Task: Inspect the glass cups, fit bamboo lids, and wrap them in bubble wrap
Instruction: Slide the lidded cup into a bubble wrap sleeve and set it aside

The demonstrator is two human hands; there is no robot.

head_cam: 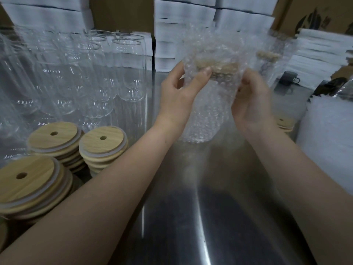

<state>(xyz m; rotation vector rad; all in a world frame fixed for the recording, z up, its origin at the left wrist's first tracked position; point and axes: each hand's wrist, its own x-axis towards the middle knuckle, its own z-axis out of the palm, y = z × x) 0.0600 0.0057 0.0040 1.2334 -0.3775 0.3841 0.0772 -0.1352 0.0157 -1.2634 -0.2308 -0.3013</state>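
- brushed steel worktable [191, 217]: carries all the stock; the person's two bare forearms reach out over it.
- stacks of white flat sheets [183, 20] along the back, with brown cardboard between them; what they are cannot be told.
- crowd of clear bare glass cups [95, 73], far left, upright, with no lids and no wrap. judged to be the work left, and it is the larger share.
- white heap of bubble wrap [328, 140] at the right edge: supply on hand.
- stacks of round bamboo lids [53, 138], each with a straw hole and a pale sealing ring, near left. a smaller stack of lids [285, 124] lies just beyond the right wrist.
- glass cup in clear bubble wrap [206, 104]: over the middle of the table, between the hands, near upright. the wrap covers the body and stands loose above the top. whether the base touches the table cannot be told.
- left hand [177, 92]: thumb and fingers pinch the wrap at the cup's upper left.
- right hand [252, 104]: fingers curled round the cup's right side. the hands are apart, with the cup between them.
- fitted bamboo lid [215, 66], seen through the wrap at the cup's mouth: the lid step is judged done for this cup, with the top of the wrap not yet closed.
- second wrapped, lidded cup [271, 60], behind and to the right: judged finished.
- small dark mug [289, 78], far right: not part of the task.
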